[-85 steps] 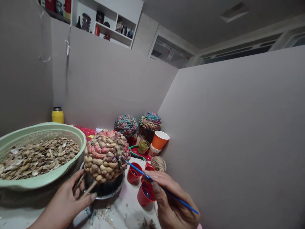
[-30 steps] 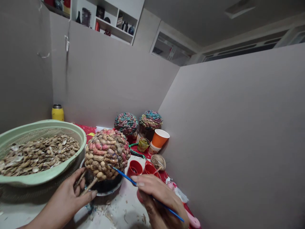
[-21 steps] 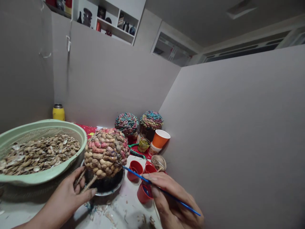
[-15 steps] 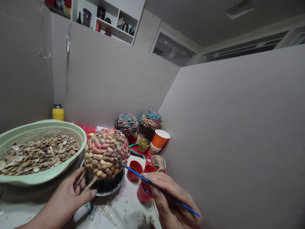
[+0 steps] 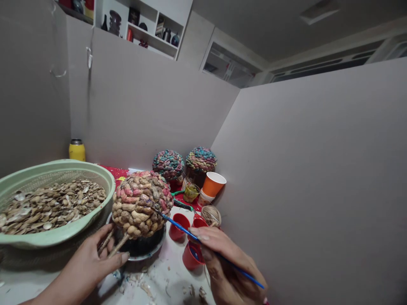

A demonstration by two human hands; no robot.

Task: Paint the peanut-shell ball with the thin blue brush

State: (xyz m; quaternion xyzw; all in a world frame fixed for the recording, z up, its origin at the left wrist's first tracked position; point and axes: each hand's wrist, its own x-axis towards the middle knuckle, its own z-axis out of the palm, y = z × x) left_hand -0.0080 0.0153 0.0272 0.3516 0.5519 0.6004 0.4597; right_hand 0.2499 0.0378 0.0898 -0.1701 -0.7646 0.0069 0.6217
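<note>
The right hand (image 5: 227, 262) grips a blue brush (image 5: 182, 228), its tip at the peanut ball (image 5: 141, 203); the left hand (image 5: 85, 262) pinches stalks (image 5: 118, 245) below the ball. With a dark bowl (image 5: 144, 248) beneath, the ball shows pink patches, its lower front mostly uncoloured; multicoloured balls (image 5: 168, 164) stand behind it

The left edge crops the green basket (image 5: 63, 238); the right hand (image 5: 229, 259) partly hides a red cup (image 5: 199, 223)

The single head view looks forward and down from the wearer's head, tilted, taking in the hands (image 5: 159, 262) close by, the worktop (image 5: 168, 275) below and the ceiling (image 5: 241, 21) above.
</note>
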